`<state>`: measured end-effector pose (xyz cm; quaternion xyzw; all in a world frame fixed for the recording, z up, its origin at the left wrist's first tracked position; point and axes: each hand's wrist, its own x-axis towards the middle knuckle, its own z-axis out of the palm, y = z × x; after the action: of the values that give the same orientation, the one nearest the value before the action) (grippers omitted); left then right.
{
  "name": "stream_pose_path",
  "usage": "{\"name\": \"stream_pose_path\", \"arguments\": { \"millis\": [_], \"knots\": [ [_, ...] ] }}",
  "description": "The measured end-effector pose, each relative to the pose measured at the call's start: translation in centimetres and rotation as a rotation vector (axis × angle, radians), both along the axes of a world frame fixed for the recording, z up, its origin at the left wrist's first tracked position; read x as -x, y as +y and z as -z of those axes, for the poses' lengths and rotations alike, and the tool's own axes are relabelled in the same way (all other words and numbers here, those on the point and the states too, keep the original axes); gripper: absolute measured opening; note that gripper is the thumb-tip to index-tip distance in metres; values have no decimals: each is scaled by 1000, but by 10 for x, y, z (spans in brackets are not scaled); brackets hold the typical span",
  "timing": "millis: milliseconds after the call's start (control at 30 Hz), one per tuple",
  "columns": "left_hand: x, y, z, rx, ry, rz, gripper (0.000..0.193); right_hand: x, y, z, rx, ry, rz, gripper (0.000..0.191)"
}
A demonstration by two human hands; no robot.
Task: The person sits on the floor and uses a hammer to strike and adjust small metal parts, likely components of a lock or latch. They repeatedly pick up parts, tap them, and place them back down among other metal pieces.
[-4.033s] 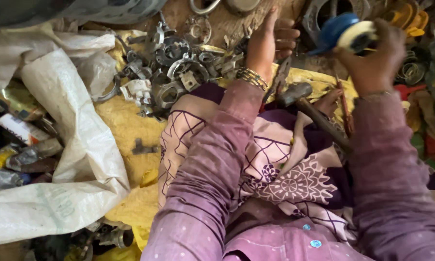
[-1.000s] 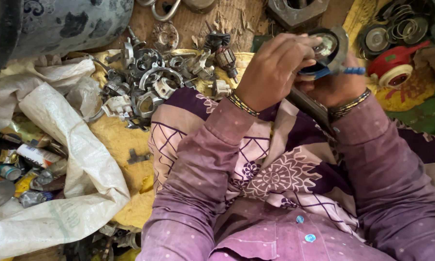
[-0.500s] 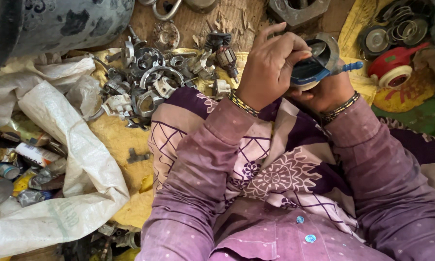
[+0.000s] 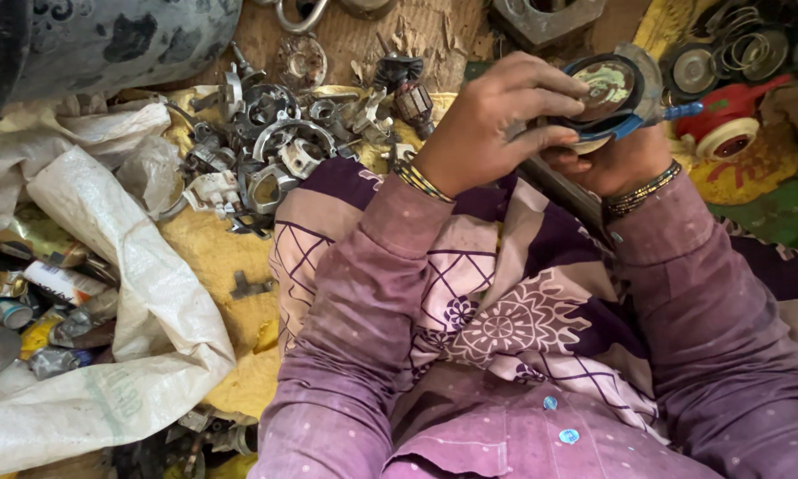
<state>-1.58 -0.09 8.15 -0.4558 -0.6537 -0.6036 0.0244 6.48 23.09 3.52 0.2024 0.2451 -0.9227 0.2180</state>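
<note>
Fingers (image 4: 541,93) of your left hand (image 4: 483,129) now pinch the round part (image 4: 605,89), upper right; your right hand (image 4: 616,160) cradles it steady since a moment ago.

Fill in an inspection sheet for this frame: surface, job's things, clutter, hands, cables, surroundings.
Surface: yellow cloth on the ground, partly covered by a white sack.
Job's things: round part with a blue edge, held up over the lap; a dark bar runs beneath it.
Clutter: heap of grey metal parts; cans and tubes at far left; red reel at right.
Hands: left hand grips the round part from above; right hand supports it from below.
Cables: nothing seen.
Surroundings: grey drum at top left; patterned purple cloth over the lap.
</note>
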Motion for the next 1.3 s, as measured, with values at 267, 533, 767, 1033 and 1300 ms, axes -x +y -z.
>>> {"name": "stream_pose_path", "arguments": {
  "millis": [267,533,767,1033,1300],
  "knots": [
    [4,-7,-1,23,-54,25,19,4,-14,-17,-256,51,-15,64],
    [-12,5,-7,183,94,-126,14,8,-14,-24,-289,84,-49,48],
    [-27,1,-16,182,319,-150,18,3,-18,-30,-1537,961,-100,47],
    [-32,19,14,16,-236,-327,15,5,-20,-42,-1576,673,162,25],
    [-20,21,28,-402,-1442,30,30,11,-17,-30,-1164,627,294,29]
  ]
}}
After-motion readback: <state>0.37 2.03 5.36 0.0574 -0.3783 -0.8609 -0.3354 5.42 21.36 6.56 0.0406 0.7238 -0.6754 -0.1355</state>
